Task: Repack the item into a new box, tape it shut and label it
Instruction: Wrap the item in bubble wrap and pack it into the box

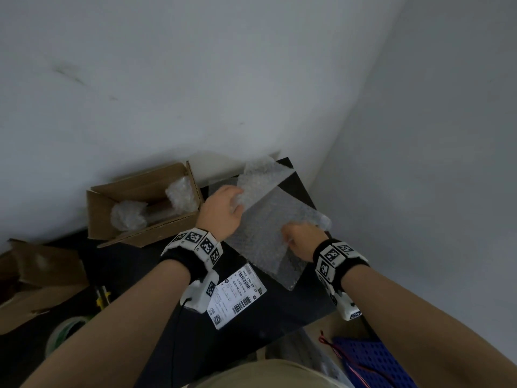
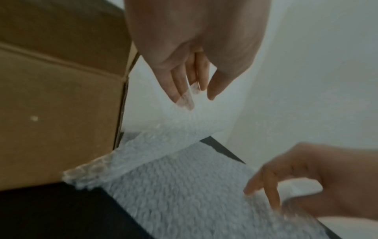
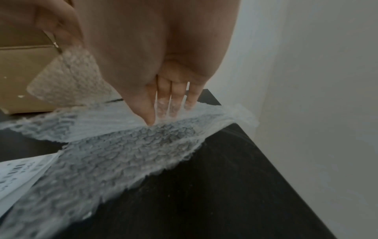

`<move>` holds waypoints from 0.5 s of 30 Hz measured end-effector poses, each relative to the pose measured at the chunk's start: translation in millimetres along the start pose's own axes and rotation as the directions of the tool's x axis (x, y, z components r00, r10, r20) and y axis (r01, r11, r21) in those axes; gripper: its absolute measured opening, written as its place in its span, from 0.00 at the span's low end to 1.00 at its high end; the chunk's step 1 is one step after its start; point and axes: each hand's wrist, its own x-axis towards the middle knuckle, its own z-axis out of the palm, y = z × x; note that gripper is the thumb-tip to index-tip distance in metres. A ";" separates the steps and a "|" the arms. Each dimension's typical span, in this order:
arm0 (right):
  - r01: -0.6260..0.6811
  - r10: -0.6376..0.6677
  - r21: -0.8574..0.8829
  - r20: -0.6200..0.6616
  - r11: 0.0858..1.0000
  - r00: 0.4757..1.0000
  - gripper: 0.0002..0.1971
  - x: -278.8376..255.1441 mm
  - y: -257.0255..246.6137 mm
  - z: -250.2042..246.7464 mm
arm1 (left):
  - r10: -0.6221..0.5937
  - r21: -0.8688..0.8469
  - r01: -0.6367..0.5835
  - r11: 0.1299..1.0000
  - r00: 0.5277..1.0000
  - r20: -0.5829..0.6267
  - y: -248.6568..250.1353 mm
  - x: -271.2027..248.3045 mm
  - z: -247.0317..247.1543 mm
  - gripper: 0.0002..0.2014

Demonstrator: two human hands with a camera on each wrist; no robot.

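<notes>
An open cardboard box [image 1: 145,208] stands at the back left of the black table [image 1: 279,303], with a bubble-wrapped item [image 1: 131,217] lying inside. Two overlapping bubble wrap sheets lie to its right. My left hand [image 1: 223,208] pinches the far sheet [image 1: 263,180] and lifts its edge; in the left wrist view the thumb and fingers [image 2: 196,95] close on the film. My right hand [image 1: 302,239] pinches the right edge of the near sheet [image 1: 265,242], thumb in front and fingers behind [image 3: 161,116]. A printed shipping label [image 1: 237,295] lies flat near my left wrist.
A flattened cardboard box [image 1: 36,275] lies at the far left. A yellow-handled cutter [image 1: 102,298] and a tape roll [image 1: 67,331] sit by the table's front left. A blue perforated crate [image 1: 375,359] stands below on the right. White walls meet in a corner behind the table.
</notes>
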 end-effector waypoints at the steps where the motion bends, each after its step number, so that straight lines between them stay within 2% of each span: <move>1: -0.017 0.018 -0.017 0.035 1.000 0.999 0.13 -1.0 -1.0 -1.3 | 0.014 0.003 -0.014 1.000 1.000 -0.027 2.3 2.0 -5.3 0.17; 2: -0.033 0.035 -0.028 0.061 0.999 0.998 0.14 -2.5 -3.1 -4.3 | 0.028 0.010 -0.027 1.000 0.998 -0.051 4.9 4.0 -11.0 0.17; 4: -0.019 0.019 -0.010 0.027 1.000 0.999 0.16 -4.5 -9.5 -12.2 | 0.050 -0.004 -0.051 0.999 0.994 -0.098 10.2 6.6 -23.3 0.18; 7: 0.049 -0.035 0.072 -0.184 0.996 0.982 0.19 -2.4 -27.9 -31.7 | 0.060 -0.034 -0.066 0.997 0.987 -0.151 17.0 7.3 -42.4 0.18; 9: 0.140 -0.099 0.077 -0.388 0.987 0.916 0.20 5.1 -44.6 -47.0 | 0.069 -0.056 -0.080 0.995 0.981 -0.182 18.8 6.6 -54.3 0.18; 11: 0.223 -0.158 0.062 -0.530 0.973 0.833 0.23 14.1 -63.6 -63.4 | 0.097 -0.063 -0.112 0.992 0.975 -0.201 20.0 6.0 -67.8 0.18; 13: 0.284 -0.201 0.052 -0.584 0.958 0.786 0.30 22.1 -81.5 -78.4 | 0.103 -0.051 -0.115 0.992 0.976 -0.192 23.6 5.1 -82.4 0.20; 15: 0.325 -0.245 0.034 -0.585 0.945 0.773 0.34 29.0 -97.5 -90.6 | 0.097 -0.060 -0.111 0.992 0.976 -0.197 28.6 4.2 -97.2 0.20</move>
